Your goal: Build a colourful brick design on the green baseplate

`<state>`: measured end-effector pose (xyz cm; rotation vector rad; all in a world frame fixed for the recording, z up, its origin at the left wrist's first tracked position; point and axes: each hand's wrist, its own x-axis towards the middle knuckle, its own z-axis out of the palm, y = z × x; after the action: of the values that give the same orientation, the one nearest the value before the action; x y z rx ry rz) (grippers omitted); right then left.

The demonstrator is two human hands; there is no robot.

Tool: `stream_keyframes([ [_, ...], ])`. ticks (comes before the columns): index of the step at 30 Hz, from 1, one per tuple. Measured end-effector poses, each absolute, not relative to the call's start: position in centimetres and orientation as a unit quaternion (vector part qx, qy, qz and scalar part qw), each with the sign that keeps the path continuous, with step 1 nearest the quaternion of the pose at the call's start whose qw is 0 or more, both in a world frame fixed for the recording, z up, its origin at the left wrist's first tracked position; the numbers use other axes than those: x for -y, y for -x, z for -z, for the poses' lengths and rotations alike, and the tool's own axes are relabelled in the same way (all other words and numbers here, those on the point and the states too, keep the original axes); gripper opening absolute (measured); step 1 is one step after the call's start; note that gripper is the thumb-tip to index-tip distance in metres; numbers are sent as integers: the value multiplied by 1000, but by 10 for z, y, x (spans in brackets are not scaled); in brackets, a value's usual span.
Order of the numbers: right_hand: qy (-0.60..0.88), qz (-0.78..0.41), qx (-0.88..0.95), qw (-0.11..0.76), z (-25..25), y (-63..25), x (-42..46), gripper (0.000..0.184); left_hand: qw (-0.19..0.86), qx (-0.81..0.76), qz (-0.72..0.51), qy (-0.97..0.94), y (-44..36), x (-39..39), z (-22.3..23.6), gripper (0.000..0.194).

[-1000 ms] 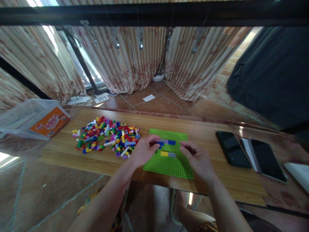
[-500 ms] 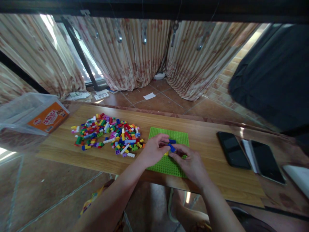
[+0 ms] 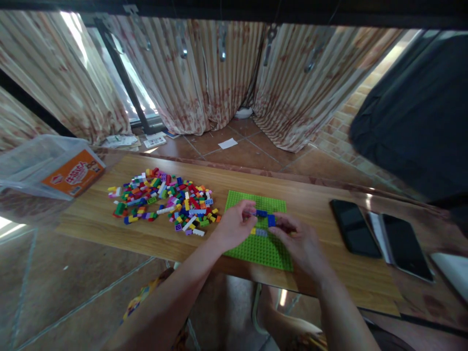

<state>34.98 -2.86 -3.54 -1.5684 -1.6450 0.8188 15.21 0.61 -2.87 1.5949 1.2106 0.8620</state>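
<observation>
My right hand (image 3: pixel 298 239) pinches a blue brick (image 3: pixel 271 220) between thumb and fingers, just above the right part of a green baseplate (image 3: pixel 252 251). My left hand (image 3: pixel 237 223) hovers over the plate's left side, fingers curved and thumb apart from them, beside the left end of a dark blue brick (image 3: pixel 261 213) on the plate. Nearer to me, a grey brick (image 3: pixel 261 232) and a yellow brick (image 3: pixel 253 231) sit on the studs. The left fingers partly hide what lies between them.
Many loose coloured bricks (image 3: pixel 166 209) are spread on the wooden board (image 3: pixel 127 241) to the left. A clear plastic box (image 3: pixel 40 161) with an orange label stands at far left. Two dark phones (image 3: pixel 354 226) (image 3: pixel 405 246) lie on the right.
My right hand has moved right with the blue brick, away from my left fingers, which no longer touch it. The grey brick has come into view. The camera has shifted slightly.
</observation>
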Motion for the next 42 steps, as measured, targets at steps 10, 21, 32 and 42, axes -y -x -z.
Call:
stream_keyframes([
  [10, 645, -357, 584, 340, 48, -350, 20, 37, 205, -519, -270, -785, -144, 1, 27, 27],
  [21, 637, -353, 621, 289, 51, -344, 20, 37, 191, -469, -224, -833, -154, 14, 39, 20],
  [32, 668, -247, 636, 298, 42, -345, 21, 30, 181, -470, -225, -834, -146, 18, 31, 23],
  [42, 703, -190, 617, 298, 40, -351, 21, 29, 151, -510, -264, -804, -121, 8, 29, 42],
])
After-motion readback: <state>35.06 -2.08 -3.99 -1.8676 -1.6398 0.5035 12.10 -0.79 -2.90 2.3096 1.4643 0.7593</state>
